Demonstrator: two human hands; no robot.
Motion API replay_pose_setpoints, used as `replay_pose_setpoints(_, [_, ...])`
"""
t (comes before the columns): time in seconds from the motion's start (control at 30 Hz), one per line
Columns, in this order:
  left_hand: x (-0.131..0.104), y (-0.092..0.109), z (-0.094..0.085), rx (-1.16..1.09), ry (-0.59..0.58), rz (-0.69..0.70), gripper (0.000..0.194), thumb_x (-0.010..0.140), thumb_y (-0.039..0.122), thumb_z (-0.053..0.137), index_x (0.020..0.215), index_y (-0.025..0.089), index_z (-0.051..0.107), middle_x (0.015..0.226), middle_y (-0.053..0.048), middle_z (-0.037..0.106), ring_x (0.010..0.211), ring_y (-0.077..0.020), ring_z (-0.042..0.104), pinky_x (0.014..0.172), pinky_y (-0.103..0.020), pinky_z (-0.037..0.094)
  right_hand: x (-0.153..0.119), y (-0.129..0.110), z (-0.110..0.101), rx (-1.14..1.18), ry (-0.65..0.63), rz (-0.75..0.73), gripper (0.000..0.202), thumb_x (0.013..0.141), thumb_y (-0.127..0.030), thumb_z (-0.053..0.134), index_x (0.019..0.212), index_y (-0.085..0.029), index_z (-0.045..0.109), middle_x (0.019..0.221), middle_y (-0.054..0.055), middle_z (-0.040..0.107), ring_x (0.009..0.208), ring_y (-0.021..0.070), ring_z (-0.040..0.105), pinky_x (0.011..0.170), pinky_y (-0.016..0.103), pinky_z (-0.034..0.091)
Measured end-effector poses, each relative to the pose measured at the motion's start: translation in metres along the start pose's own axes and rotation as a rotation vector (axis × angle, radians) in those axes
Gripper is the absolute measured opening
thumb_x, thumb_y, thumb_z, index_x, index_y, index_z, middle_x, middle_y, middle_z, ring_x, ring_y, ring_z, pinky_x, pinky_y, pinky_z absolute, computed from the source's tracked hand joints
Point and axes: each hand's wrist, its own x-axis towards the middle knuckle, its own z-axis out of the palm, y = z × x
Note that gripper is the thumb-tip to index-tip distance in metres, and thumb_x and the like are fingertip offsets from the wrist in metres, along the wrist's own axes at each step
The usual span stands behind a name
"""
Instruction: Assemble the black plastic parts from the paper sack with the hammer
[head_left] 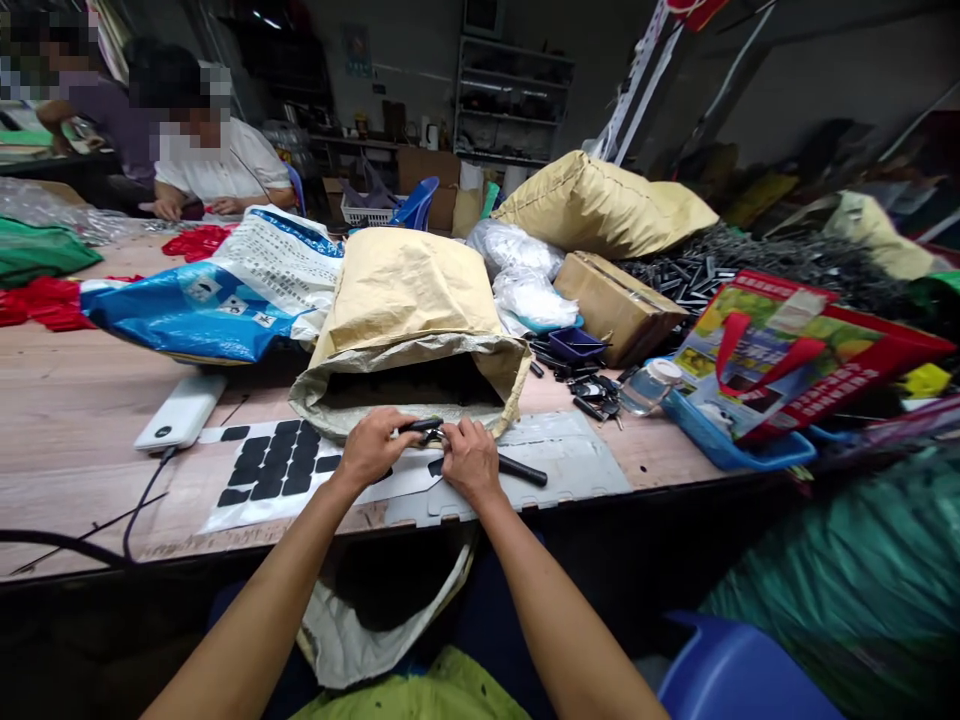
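Observation:
My left hand [377,446] is closed on a small black part [420,425] in front of the open mouth of a tan paper sack [416,290]. Close beside it, my right hand [470,458] has its fingers pressed together at the other end of that part, where a bit of metal shows. A black rod-like handle [523,470] sticks out to the right from under my right hand. Beneath both hands lies a grey flat board [581,460]. To the left is a white sheet [247,510] with rows of black rounded patches [276,460].
A white power bank [180,412] with a cable lies left. Behind are a blue-white bag [225,290], a cardboard box [619,305] and a heap of black parts [697,270]. At right are a jar [651,387] and a blue tray [739,445]. Two people sit at the back left.

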Motion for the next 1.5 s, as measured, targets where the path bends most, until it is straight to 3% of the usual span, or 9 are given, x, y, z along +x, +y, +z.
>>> replay_pose_setpoints(0.1, [-0.039,-0.006,0.0,0.013,-0.094,0.021,0.021,0.086,0.035,0.07,0.104,0.028,0.078,0.088,-0.003,0.069,0.091,-0.0218,0.06,0.082,-0.031,0.045,0.0,-0.001,0.0,-0.006,0.001,0.0,0.018,0.094,-0.026,0.056,0.109,-0.024,0.066,0.1,0.007,0.06,0.097,0.0246,0.048,0.08,0.034,0.031])
replay_pose_setpoints(0.2, [-0.053,-0.008,0.009,-0.011,-0.084,0.001,0.025,0.084,0.034,0.073,0.107,0.025,0.076,0.093,-0.004,0.067,0.096,-0.0227,0.059,0.086,-0.033,0.045,-0.001,-0.001,-0.001,-0.016,-0.001,0.001,0.019,0.095,-0.027,0.056,0.11,-0.024,0.066,0.101,0.007,0.06,0.097,0.0244,0.048,0.081,0.034,0.032])
replay_pose_setpoints(0.57, [-0.049,-0.014,0.022,-0.07,-0.051,-0.036,0.022,0.081,0.038,0.075,0.097,0.023,0.074,0.092,-0.003,0.068,0.093,-0.023,0.056,0.083,-0.035,0.041,0.003,0.001,-0.009,0.03,-0.023,-0.02,0.022,0.096,-0.022,0.055,0.113,-0.024,0.069,0.099,0.006,0.064,0.096,0.0228,0.054,0.083,0.032,0.04])
replay_pose_setpoints(0.73, [-0.049,-0.014,0.023,-0.085,-0.048,-0.054,0.024,0.08,0.04,0.076,0.098,0.024,0.075,0.09,-0.003,0.068,0.092,-0.0223,0.055,0.083,-0.034,0.041,-0.007,-0.009,-0.032,0.285,0.127,-0.031,0.031,0.1,-0.022,0.046,0.126,-0.021,0.064,0.105,0.007,0.067,0.101,0.021,0.059,0.09,0.029,0.045])
replay_pose_setpoints(0.87, [-0.05,-0.012,0.022,-0.099,-0.038,-0.074,0.023,0.08,0.039,0.076,0.099,0.025,0.076,0.091,-0.002,0.069,0.093,-0.0223,0.055,0.084,-0.034,0.041,-0.024,-0.019,-0.045,0.387,0.164,-0.033,0.032,0.102,-0.023,0.044,0.126,-0.02,0.065,0.105,0.007,0.068,0.1,0.0201,0.062,0.09,0.028,0.048])
replay_pose_setpoints(1.07, [-0.05,-0.009,0.022,-0.087,-0.038,-0.096,0.022,0.08,0.037,0.076,0.099,0.027,0.076,0.091,-0.002,0.068,0.094,-0.0221,0.055,0.084,-0.034,0.041,-0.041,-0.02,-0.04,0.303,0.038,-0.02,0.032,0.098,-0.019,0.048,0.124,-0.023,0.067,0.1,0.006,0.068,0.096,0.0198,0.063,0.086,0.027,0.049])
replay_pose_setpoints(1.27, [-0.049,-0.01,0.021,-0.112,-0.044,-0.107,0.021,0.078,0.035,0.077,0.098,0.027,0.076,0.094,-0.002,0.069,0.095,-0.0217,0.056,0.086,-0.034,0.041,-0.033,-0.032,-0.041,0.325,0.066,-0.032,0.033,0.101,-0.023,0.046,0.128,-0.022,0.065,0.103,0.007,0.067,0.101,0.0202,0.061,0.091,0.027,0.046])
replay_pose_setpoints(1.4, [-0.048,-0.011,0.021,-0.096,-0.062,-0.119,0.019,0.079,0.039,0.077,0.091,0.025,0.075,0.09,-0.003,0.067,0.094,-0.0224,0.055,0.083,-0.035,0.042,-0.031,-0.04,-0.037,0.271,-0.028,-0.078,0.032,0.1,-0.021,0.047,0.126,-0.025,0.065,0.102,0.005,0.068,0.1,0.0193,0.06,0.089,0.026,0.045])
replay_pose_setpoints(1.5, [-0.048,-0.01,0.02,-0.108,-0.06,-0.115,0.019,0.078,0.037,0.076,0.092,0.024,0.075,0.092,-0.003,0.067,0.094,-0.0227,0.056,0.084,-0.035,0.042,-0.026,-0.037,-0.036,0.207,-0.027,-0.061,0.032,0.099,-0.02,0.049,0.125,-0.026,0.066,0.102,0.005,0.068,0.098,0.019,0.06,0.086,0.026,0.045])
